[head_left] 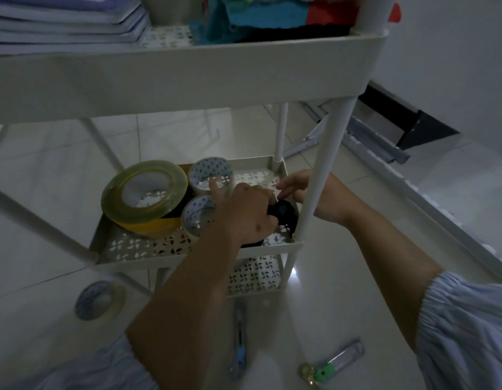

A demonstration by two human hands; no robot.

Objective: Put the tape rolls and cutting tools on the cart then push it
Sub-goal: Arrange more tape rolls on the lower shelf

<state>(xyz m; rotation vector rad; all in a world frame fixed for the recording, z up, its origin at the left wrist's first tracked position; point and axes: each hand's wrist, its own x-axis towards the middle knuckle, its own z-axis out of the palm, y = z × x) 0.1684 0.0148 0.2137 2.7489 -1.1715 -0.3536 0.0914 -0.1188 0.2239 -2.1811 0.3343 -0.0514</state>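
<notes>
The white cart's middle tray (272,164) holds a large yellowish tape roll (117,204) and two clear tape rolls, one at the back (199,167) and one nearer (188,218). At the tray's right end my left hand (244,212) grips a black tape roll (283,213) just above the tray floor. My right hand (297,187) reaches in from behind the cart's front post (320,175) and pinches the same roll's top edge. On the floor lie another clear tape roll (99,299), a blue utility knife (240,342) and a clear cutter with a green end (339,358).
The cart's top tray (244,60) carries stacked books (64,21) and coloured cloth (272,15). A lower tray (255,274) sits under the middle one. Metal rails (370,142) and a dark box (412,119) lie on the tiled floor to the right.
</notes>
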